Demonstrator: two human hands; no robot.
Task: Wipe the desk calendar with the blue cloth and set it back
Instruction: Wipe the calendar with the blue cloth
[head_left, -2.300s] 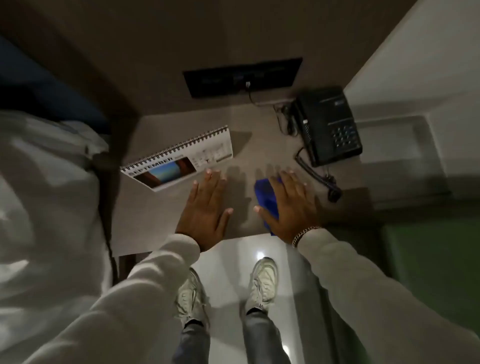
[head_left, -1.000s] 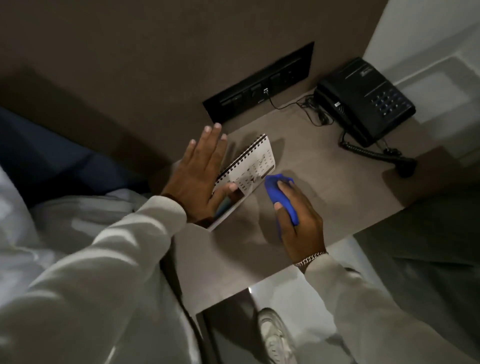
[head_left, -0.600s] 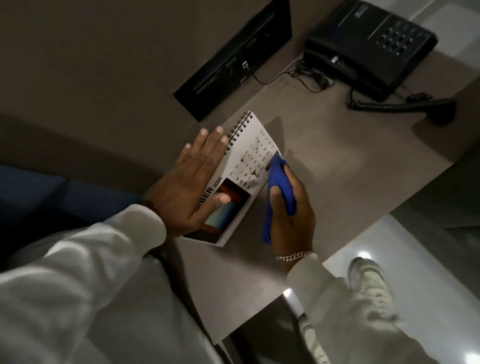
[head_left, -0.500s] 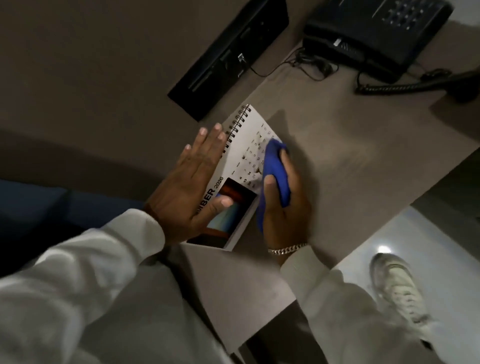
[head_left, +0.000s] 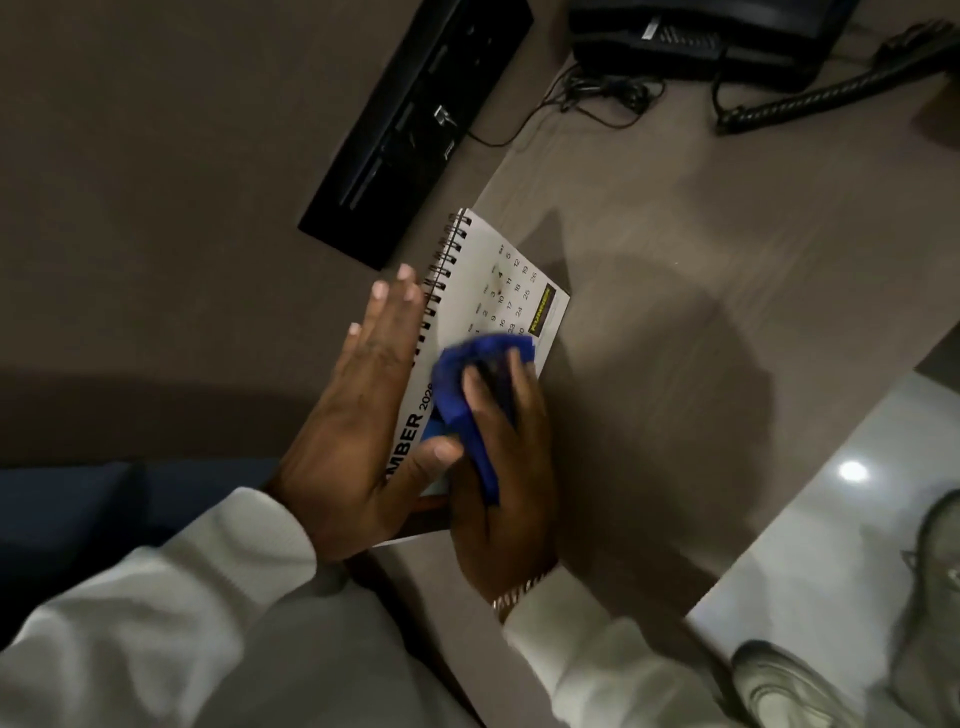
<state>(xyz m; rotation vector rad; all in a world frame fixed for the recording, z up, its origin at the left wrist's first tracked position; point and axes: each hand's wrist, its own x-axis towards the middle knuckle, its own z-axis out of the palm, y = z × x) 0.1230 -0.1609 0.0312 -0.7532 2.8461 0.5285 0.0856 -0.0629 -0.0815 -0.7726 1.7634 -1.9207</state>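
From the head view, the left hand (head_left: 358, 415) lies flat and open, steadying the white spiral-bound desk calendar (head_left: 498, 296) on the grey-brown desk (head_left: 701, 291), while the right hand (head_left: 506, 467) presses the bunched blue cloth (head_left: 467, 384) onto the page — wiping seems midway — next, probably strokes toward the uncovered dates.

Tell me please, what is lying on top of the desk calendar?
On the desk calendar are the blue cloth, pressed by the right hand, and the flat left hand. They cover the lower page; only some dates and "MBER" show.
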